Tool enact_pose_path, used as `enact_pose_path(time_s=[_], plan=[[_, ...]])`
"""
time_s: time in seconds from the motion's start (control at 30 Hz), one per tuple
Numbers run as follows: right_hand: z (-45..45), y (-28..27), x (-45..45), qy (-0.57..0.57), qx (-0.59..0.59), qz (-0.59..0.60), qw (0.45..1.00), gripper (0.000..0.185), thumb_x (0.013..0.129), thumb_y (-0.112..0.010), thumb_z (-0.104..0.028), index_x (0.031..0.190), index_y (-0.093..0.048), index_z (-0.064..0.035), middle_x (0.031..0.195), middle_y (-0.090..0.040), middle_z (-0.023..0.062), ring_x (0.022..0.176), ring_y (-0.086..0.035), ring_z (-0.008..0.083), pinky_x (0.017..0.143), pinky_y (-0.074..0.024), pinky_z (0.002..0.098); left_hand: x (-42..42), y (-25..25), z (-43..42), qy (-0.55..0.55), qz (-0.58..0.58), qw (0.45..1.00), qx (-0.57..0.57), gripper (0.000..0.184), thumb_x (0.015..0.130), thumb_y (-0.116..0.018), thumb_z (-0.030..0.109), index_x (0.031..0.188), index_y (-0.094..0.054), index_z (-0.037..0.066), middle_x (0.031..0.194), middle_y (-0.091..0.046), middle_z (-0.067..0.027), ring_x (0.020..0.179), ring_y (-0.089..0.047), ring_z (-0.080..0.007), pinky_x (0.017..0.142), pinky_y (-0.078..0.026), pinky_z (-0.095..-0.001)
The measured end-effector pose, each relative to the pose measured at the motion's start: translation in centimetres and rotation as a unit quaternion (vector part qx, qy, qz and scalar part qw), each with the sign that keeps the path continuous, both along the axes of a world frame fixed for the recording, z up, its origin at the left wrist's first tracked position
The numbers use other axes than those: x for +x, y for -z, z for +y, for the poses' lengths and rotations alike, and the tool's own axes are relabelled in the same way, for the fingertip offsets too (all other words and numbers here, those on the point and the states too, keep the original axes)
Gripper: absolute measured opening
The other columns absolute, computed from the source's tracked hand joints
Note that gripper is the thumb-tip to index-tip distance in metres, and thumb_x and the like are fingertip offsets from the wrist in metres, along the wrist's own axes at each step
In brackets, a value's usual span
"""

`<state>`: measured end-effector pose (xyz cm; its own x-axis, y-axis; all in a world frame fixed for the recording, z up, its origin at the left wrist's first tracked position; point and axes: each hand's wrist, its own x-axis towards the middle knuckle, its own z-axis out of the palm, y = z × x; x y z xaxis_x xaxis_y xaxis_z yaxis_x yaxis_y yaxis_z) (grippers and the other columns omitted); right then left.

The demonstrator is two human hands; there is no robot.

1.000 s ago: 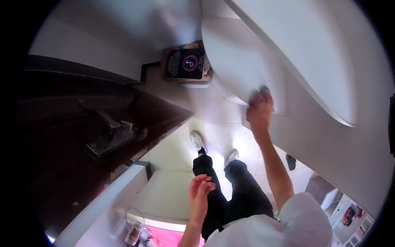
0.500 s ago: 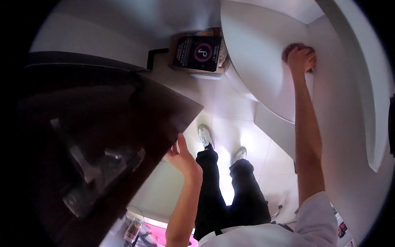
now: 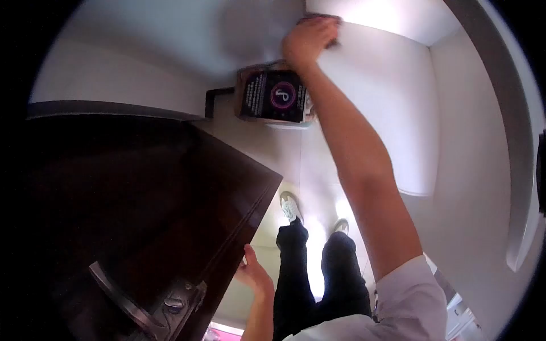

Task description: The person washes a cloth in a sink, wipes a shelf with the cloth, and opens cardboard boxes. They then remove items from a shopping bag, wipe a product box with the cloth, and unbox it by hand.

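My right hand (image 3: 307, 42) reaches far forward over a white rounded shelf (image 3: 387, 96). It is closed on a dark reddish cloth (image 3: 334, 20), pressed near the shelf's back left corner; the hand covers most of the cloth. Low in the view, my left hand (image 3: 256, 275) rests against the edge of a dark brown door (image 3: 170, 187). Its thumb stands up, apart from the fingers, which are partly hidden at the door's edge. A metal lever handle (image 3: 128, 301) is fixed to the door.
Below my right forearm, a box with a black printed top (image 3: 276, 96) stands against the wall. A tall white panel (image 3: 472, 131) rises on the right. My shoes (image 3: 289, 206) are on the pale tiled floor (image 3: 315, 170). Something pink (image 3: 224, 334) shows at the bottom.
My right hand has swept the cloth from the shelf's right side to its back left corner. The door, handle and my left hand appear lower in the view.
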<state>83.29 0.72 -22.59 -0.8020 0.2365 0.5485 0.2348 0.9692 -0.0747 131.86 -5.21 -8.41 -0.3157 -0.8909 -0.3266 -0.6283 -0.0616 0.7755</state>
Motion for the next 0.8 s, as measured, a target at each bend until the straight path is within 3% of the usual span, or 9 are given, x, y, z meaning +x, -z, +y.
enact_pose_path(time_s=[0.17, 0.23, 0.4, 0.5, 0.57, 0.6, 0.67, 0.7, 0.8], plan=[[5.8, -2.5, 2.5, -0.171, 0.078, 0.063, 0.980, 0.051, 0.084, -0.048, -0.021, 0.114, -0.048, 0.0196, 0.117, -0.048, 0.0359, 0.110, -0.045, 0.0466, 0.098, -0.0302, 0.0573, 4.5, 0.9, -1.8, -0.051, 0.053, 0.997, -0.015, 0.038, 0.084, -0.061, 0.002, 0.118, -0.048, -0.011, 0.123, -0.055, -0.0186, 0.106, -0.054, -0.0264, 0.097, -0.040, -0.0348], [9.5, -3.8, 3.2, -0.145, 0.025, -0.171, 0.974, 0.061, 0.088, -0.045, -0.030, 0.124, -0.041, 0.0189, 0.132, -0.036, 0.0396, 0.124, -0.032, 0.0525, 0.105, -0.0195, 0.0605, 6.7, 0.2, -2.3, -0.099, 0.032, 0.994, 0.019, 0.042, 0.084, -0.058, 0.001, 0.122, -0.045, -0.010, 0.126, -0.051, -0.0188, 0.108, -0.052, -0.0266, 0.099, -0.038, -0.0353], [23.5, -10.2, 5.4, -0.145, -0.037, -0.289, 0.945, 0.071, 0.086, -0.043, -0.055, 0.124, -0.049, 0.0040, 0.129, -0.044, 0.0330, 0.113, -0.048, 0.0481, 0.095, -0.0383, 0.0552, 11.7, 2.9, -5.6, -0.103, 0.124, 0.987, 0.011, 0.039, 0.083, -0.055, 0.002, 0.120, -0.046, -0.008, 0.124, -0.051, -0.0149, 0.108, -0.048, -0.0251, 0.101, -0.035, -0.0354], [32.4, -4.9, 4.1, -0.086, 0.095, -0.231, 0.964, 0.059, 0.090, -0.040, -0.047, 0.121, -0.054, 0.0007, 0.125, -0.050, 0.0276, 0.110, -0.051, 0.0467, 0.091, -0.0410, 0.0558, 14.4, 2.0, -6.6, -0.132, 0.096, 0.986, 0.024, 0.040, 0.083, -0.055, 0.003, 0.121, -0.046, -0.007, 0.123, -0.052, -0.0135, 0.108, -0.048, -0.0245, 0.100, -0.035, -0.0355], [29.3, -3.5, 8.5, 0.097, 0.089, -0.180, 0.975, 0.047, 0.090, -0.040, -0.037, 0.118, -0.053, -0.0007, 0.126, -0.050, 0.0235, 0.113, -0.047, 0.0399, 0.099, -0.0355, 0.0521, 13.8, 1.9, -7.3, -0.133, 0.089, 0.986, 0.045, 0.043, 0.082, -0.058, 0.008, 0.120, -0.044, -0.004, 0.123, -0.050, -0.0127, 0.111, -0.047, -0.0236, 0.102, -0.034, -0.0375], [28.3, -5.8, 12.0, 0.048, 0.158, -0.333, 0.928, 0.045, 0.092, -0.040, -0.034, 0.120, -0.051, -0.0010, 0.129, -0.046, 0.0238, 0.117, -0.044, 0.0403, 0.101, -0.0340, 0.0517, 14.9, 1.4, -7.3, -0.132, 0.094, 0.985, 0.062, 0.046, 0.080, -0.061, 0.013, 0.120, -0.041, 0.000, 0.123, -0.049, -0.0118, 0.113, -0.046, -0.0226, 0.103, -0.033, -0.0395], [25.9, -6.4, 19.0, -0.021, 0.084, -0.279, 0.956, 0.042, 0.093, -0.041, -0.030, 0.122, -0.049, -0.0020, 0.134, -0.041, 0.0234, 0.124, -0.038, 0.0399, 0.104, -0.0312, 0.0500, 14.9, 2.4, -7.7, -0.147, 0.109, 0.980, 0.073, 0.050, 0.079, -0.064, 0.018, 0.119, -0.038, 0.003, 0.123, -0.047, -0.0110, 0.116, -0.044, -0.0216, 0.105, -0.033, -0.0415], [25.4, -5.5, 24.3, -0.032, -0.065, -0.070, 0.995, 0.040, 0.094, -0.043, -0.029, 0.123, -0.049, -0.0028, 0.136, -0.040, 0.0226, 0.127, -0.035, 0.0391, 0.105, -0.0300, 0.0487, 15.3, 2.9, -8.0, -0.169, 0.111, 0.976, 0.078, 0.051, 0.079, -0.064, 0.017, 0.120, -0.038, 0.004, 0.124, -0.047, -0.0106, 0.117, -0.045, -0.0218, 0.105, -0.032, -0.0418], [23.8, -8.6, 33.0, -0.086, -0.196, -0.125, 0.969, 0.041, 0.091, -0.046, -0.019, 0.128, -0.044, -0.0013, 0.138, -0.036, 0.0249, 0.126, -0.035, 0.0419, 0.107, -0.0295, 0.0472, 15.5, 2.4, -8.3, -0.219, 0.107, 0.965, 0.092, 0.054, 0.078, -0.066, 0.015, 0.123, -0.037, 0.004, 0.127, -0.047, -0.0105, 0.118, -0.045, -0.0226, 0.105, -0.032, -0.0422]])
